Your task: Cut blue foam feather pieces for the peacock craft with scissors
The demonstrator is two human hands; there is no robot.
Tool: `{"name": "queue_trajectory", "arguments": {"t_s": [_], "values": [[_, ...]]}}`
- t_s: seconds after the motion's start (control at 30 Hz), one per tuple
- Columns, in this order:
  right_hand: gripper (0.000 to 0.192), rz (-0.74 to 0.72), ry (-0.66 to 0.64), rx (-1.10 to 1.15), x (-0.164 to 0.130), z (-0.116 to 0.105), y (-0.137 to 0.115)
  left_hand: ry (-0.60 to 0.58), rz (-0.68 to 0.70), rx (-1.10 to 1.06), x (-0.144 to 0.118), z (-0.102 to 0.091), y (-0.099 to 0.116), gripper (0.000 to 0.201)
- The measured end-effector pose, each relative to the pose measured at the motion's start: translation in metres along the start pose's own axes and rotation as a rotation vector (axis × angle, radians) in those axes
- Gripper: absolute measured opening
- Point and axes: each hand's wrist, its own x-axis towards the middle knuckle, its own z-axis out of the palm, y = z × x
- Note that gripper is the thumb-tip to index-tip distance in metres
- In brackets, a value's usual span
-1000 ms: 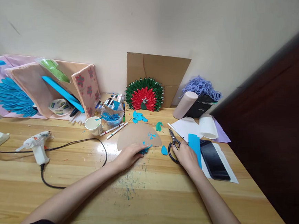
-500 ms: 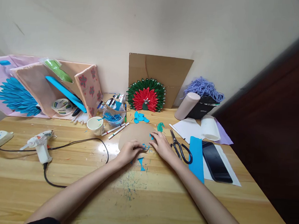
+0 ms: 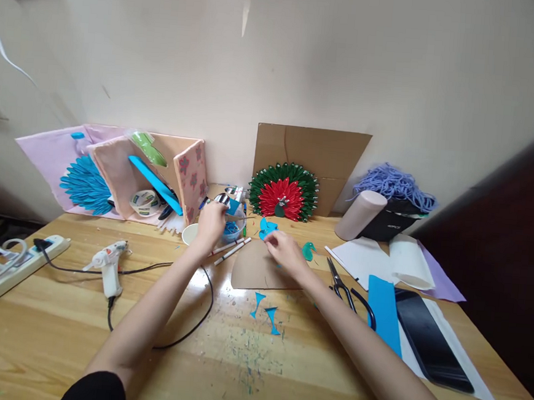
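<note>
My left hand is over the white paper cup and the clear tub of blue scraps. Its fingers are drawn together and point away from me; what they hold, if anything, is hidden. Fingers pinched, my right hand touches or nearly touches the small pile of blue cut pieces; I cannot make out what is in the pinch. Beneath that hand lies a rounded brown card. Two blue offcuts rest in front of it, and a green bird-shaped cutout lies beyond its right side.
Black-handled scissors, a blue strip and a phone lie at right. A glue gun stands at left, its cord looping across the table. A red and green fan-shaped craft leans on cardboard at the back.
My left hand has moved from the card up and left to the cup and tub. My right hand has shifted to the blue pile. Two offcuts now show in front; the view has turned.
</note>
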Motion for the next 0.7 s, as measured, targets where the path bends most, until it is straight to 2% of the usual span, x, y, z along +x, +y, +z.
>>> {"name": "queue_trajectory", "arguments": {"t_s": [0.1, 0.2, 0.27, 0.3, 0.33, 0.43, 0.5, 0.53, 0.6, 0.7], "values": [[0.017, -0.05, 0.007, 0.073, 0.05, 0.01, -0.033, -0.055, 0.014, 0.038, 0.0, 0.007, 0.006, 0.028], [0.015, -0.082, -0.051, 0.099, 0.085, 0.018, -0.052, 0.036, 0.044, 0.067, -0.015, -0.001, 0.02, 0.038], [0.022, -0.086, -0.052, 0.099, 0.091, 0.015, -0.053, 0.101, 0.093, 0.055, -0.032, -0.011, 0.029, 0.039], [0.025, -0.084, -0.043, 0.098, 0.089, 0.01, -0.049, 0.086, 0.133, 0.018, -0.044, -0.015, 0.032, 0.036], [0.027, -0.08, -0.034, 0.095, 0.083, 0.004, -0.043, 0.012, 0.181, -0.038, -0.056, -0.018, 0.034, 0.032], [0.016, -0.039, -0.091, 0.066, 0.051, -0.018, -0.014, -0.367, 0.289, -0.218, -0.096, -0.014, 0.033, 0.018], [0.008, -0.008, -0.203, 0.034, 0.023, -0.027, 0.008, -0.549, 0.275, -0.278, -0.119, -0.003, 0.03, 0.024], [0.011, 0.004, -0.246, 0.013, 0.01, -0.029, 0.019, -0.624, 0.267, -0.301, -0.128, 0.004, 0.029, 0.033], [0.015, 0.014, -0.287, -0.025, -0.013, -0.027, 0.034, -0.707, 0.252, -0.319, -0.14, 0.017, 0.029, 0.043], [0.012, 0.003, -0.286, -0.073, -0.033, -0.016, 0.044, -0.722, 0.22, -0.347, -0.146, 0.034, 0.035, 0.027]]}}
